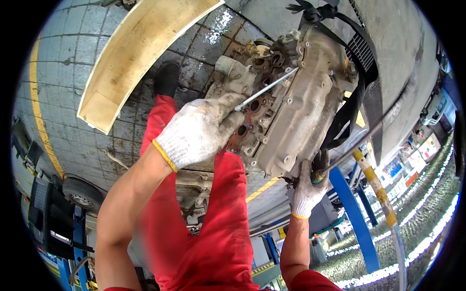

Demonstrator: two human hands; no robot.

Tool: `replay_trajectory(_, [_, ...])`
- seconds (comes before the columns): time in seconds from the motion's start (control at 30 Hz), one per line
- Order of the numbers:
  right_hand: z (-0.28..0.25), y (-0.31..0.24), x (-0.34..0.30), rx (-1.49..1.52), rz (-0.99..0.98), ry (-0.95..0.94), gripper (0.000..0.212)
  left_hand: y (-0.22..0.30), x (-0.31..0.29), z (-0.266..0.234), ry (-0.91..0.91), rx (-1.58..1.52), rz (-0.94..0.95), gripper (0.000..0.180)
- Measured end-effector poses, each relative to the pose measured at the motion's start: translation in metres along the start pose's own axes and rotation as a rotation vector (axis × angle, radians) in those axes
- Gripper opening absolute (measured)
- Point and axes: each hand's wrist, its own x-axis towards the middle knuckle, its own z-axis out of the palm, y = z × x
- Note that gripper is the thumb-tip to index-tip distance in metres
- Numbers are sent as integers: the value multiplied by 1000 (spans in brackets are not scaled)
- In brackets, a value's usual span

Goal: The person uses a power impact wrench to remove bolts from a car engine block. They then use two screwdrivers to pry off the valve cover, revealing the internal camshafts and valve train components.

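Two gloved hands work on a hanging engine, job seemingly midway.
Left hand [196, 131] grips a metal rod [266, 88] against the engine [291, 111]; right hand [309, 186] clamps a long bar [361, 138]; rusty ports lie exposed.

- Engine block [296, 102] fills the middle; its rusty port face is crowded by the left hand [196, 131] and a thin metal rod [266, 88] lying across it.
- Black straps [347, 116] hug the block's right side, blocking that flank.
- Right hand [307, 191] sits tight under the block, beside a long bar [374, 126].
- Cream curved panel [131, 53] hangs upper left, well apart from the block.
- Open tiled floor [73, 97] lies left of the red-trousered leg [160, 126].
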Motion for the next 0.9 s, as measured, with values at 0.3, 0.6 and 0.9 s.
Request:
replay_trajectory(0.3, [4, -9, -1, -23, 63, 23, 64, 10, 9, 12, 94, -45, 11, 40])
replay_trajectory(0.6, [-1, -23, 0, -46, 137, -71, 71, -23, 18, 14, 76, -68, 69, 33])
replay_trajectory(0.9, [-20, -22, 3, -201, 274, -165, 73, 17, 11, 14, 9, -218, -138, 43])
